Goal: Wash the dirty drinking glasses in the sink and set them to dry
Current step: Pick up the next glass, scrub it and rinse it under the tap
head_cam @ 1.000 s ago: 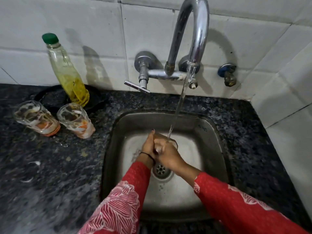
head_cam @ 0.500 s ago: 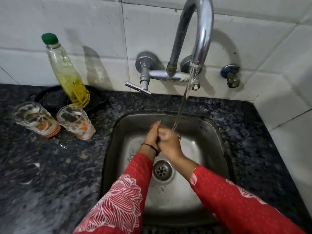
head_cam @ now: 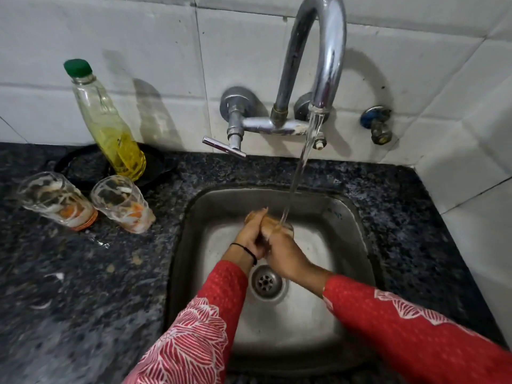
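Head view: I rinse a glass (head_cam: 282,224) under the tap stream (head_cam: 300,167).
My left hand (head_cam: 250,236) and right hand (head_cam: 284,252) share the grip round it, mouth tilted rightward into the water.

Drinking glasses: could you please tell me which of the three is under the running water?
The glass held by the left hand and right hand over the sink; the other two stand soiled on the counter.

clear drinking glass (head_cam: 283,227) over the steel sink (head_cam: 349,217) basin, under running water (head_cam: 299,167), mostly hidden. two dirty clear glasses, white and orange smears, stand left of sink: nearer glass (head_cam: 122,207), farther glass (head_cam: 55,200), side by side.
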### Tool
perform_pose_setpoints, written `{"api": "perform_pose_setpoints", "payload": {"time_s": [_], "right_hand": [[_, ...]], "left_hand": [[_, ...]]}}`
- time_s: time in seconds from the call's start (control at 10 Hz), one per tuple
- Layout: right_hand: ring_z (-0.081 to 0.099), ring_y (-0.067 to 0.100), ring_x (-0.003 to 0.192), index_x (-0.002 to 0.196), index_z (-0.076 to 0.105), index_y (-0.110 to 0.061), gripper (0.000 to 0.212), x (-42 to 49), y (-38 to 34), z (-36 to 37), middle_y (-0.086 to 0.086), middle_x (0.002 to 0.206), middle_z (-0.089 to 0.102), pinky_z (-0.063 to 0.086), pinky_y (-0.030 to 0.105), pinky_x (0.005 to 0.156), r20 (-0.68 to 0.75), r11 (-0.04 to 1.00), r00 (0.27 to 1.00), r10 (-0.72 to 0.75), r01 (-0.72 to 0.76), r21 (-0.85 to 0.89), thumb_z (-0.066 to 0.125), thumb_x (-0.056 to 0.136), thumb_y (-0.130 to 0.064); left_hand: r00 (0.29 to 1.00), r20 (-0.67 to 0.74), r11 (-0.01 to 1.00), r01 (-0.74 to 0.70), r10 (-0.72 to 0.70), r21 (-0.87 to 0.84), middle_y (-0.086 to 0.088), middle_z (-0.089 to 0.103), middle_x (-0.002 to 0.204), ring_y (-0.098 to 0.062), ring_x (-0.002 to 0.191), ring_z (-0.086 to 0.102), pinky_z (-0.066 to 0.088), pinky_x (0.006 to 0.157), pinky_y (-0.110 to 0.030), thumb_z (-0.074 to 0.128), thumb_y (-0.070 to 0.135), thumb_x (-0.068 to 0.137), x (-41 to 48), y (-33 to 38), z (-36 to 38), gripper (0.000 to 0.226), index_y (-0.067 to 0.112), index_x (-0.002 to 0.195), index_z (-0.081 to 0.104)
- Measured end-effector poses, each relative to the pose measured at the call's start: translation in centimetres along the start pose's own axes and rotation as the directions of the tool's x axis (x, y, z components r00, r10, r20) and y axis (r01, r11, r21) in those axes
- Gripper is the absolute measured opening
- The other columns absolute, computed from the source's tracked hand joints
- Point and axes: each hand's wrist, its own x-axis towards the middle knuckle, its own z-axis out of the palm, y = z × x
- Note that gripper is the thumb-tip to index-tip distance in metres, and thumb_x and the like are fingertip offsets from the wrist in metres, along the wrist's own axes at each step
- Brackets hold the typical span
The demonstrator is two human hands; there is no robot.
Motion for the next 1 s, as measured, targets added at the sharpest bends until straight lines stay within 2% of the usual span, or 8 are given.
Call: {"api": "perform_pose_setpoints", "payload": {"time_s": [0.1, 0.2, 0.3, 0.4, 0.5, 0.6, 0.8, 1.0], "right_hand": [[0.065, 0.024, 0.102, 0.107, 0.065, -0.006, 0.029, -0.3, 1.6, -3.4, 0.009, 0.101, 0.07, 0.051, 0.033, 0.091, 0.397, 0.246, 0.841, -0.368, 0.499, -0.831, 0.048, 0.084, -0.008], [0.06, 0.017, 0.102, 0.107, 0.062, -0.01, 0.03, -0.9, -0.1, -1.8, 0.004, 0.107, 0.065, 0.048, 0.022, 0.083, 0.135, 0.596, 0.947, -0.293, 0.291, -0.749, 0.056, 0.08, 0.0], [0.061, 0.015, 0.083, 0.087, 0.071, -0.008, 0.031, -0.4, -2.5, 0.9, 0.004, 0.091, 0.068, 0.041, 0.016, 0.057, -0.153, 0.908, 0.92, 0.36, -0.308, 0.283, 0.049, 0.078, 0.012], [0.063, 0.027, 0.1, 0.103, 0.069, -0.002, 0.037, -1.2, -2.1, 0.8, 0.015, 0.104, 0.069, 0.052, 0.034, 0.078, -0.103, 0.986, 0.981, 0.165, -0.168, -0.019, 0.047, 0.078, 0.015], [0.061, 0.043, 0.102, 0.102, 0.066, 0.008, 0.024, -1.9, -0.1, -1.7, 0.028, 0.105, 0.065, 0.047, 0.049, 0.089, 0.229, 0.553, 0.955, -0.19, 0.297, -0.779, 0.049, 0.084, 0.006], [0.06, 0.034, 0.104, 0.108, 0.062, -0.005, 0.026, -1.4, -0.6, -2.3, 0.015, 0.107, 0.064, 0.051, 0.04, 0.088, 0.312, 0.389, 0.931, -0.188, 0.363, -0.847, 0.047, 0.087, -0.004], [0.066, 0.021, 0.098, 0.09, 0.07, -0.016, 0.02, 0.8, -1.5, 1.2, 0.003, 0.094, 0.071, 0.049, 0.02, 0.077, -0.203, 0.941, 0.944, 0.261, -0.295, -0.166, 0.053, 0.08, -0.014], [0.06, 0.03, 0.092, 0.096, 0.067, -0.003, 0.024, -2.2, -1.3, -2.6, 0.016, 0.096, 0.066, 0.048, 0.039, 0.083, 0.2, 0.668, 0.948, -0.246, 0.315, -0.674, 0.044, 0.089, -0.007]], "left_hand": [[0.999, 0.014, 0.999, 0.039, -0.04, 0.028, -0.012, 0.07, 0.068, -0.022, 0.061, 0.069, 0.059, 0.063, -0.031, 0.057, 0.047, 0.089, 0.3, 0.2, -0.4, 0.042, 0.005, 0.085, 0.062], [0.998, 0.064, 1.0, -0.028, 0.027, 0.012, -0.014, 0.071, 0.081, -0.023, 0.073, 0.069, 0.056, 0.076, -0.034, 0.055, 0.049, 0.089, 0.2, -0.1, -0.4, 0.047, 0.004, 0.093, 0.067], [0.992, 0.069, 0.994, -0.104, 0.106, -0.038, -0.007, 0.066, 0.07, -0.017, 0.064, 0.065, 0.053, 0.068, -0.027, 0.053, 0.041, 0.092, 0.0, -1.0, -0.2, 0.032, 0.016, 0.074, 0.065], [0.996, 0.005, 0.994, -0.085, 0.085, -0.066, -0.004, 0.058, 0.068, -0.012, 0.059, 0.061, 0.05, 0.059, -0.022, 0.049, 0.039, 0.094, -0.1, -1.0, -0.2, 0.033, 0.021, 0.068, 0.056], [0.999, 0.009, 0.999, 0.032, -0.031, -0.013, -0.016, 0.07, 0.082, -0.024, 0.069, 0.069, 0.054, 0.069, -0.034, 0.051, 0.053, 0.09, -0.4, -0.2, -0.6, 0.05, 0.004, 0.089, 0.064], [0.999, 0.038, 0.999, 0.038, -0.038, -0.008, -0.016, 0.072, 0.074, -0.024, 0.064, 0.071, 0.053, 0.071, -0.037, 0.048, 0.057, 0.089, -0.2, -0.1, -1.1, 0.06, 0.0, 0.087, 0.066], [0.993, 0.07, 0.991, -0.084, 0.092, -0.106, -0.013, 0.068, 0.096, -0.023, 0.088, 0.067, 0.054, 0.085, -0.034, 0.048, 0.052, 0.09, -0.8, -1.4, -0.2, 0.056, 0.004, 0.117, 0.058], [0.998, 0.017, 0.998, 0.053, -0.054, 0.017, -0.017, 0.072, 0.079, -0.025, 0.065, 0.071, 0.056, 0.066, -0.035, 0.047, 0.056, 0.09, -0.6, 0.0, -0.6, 0.059, 0.001, 0.091, 0.066]]}}
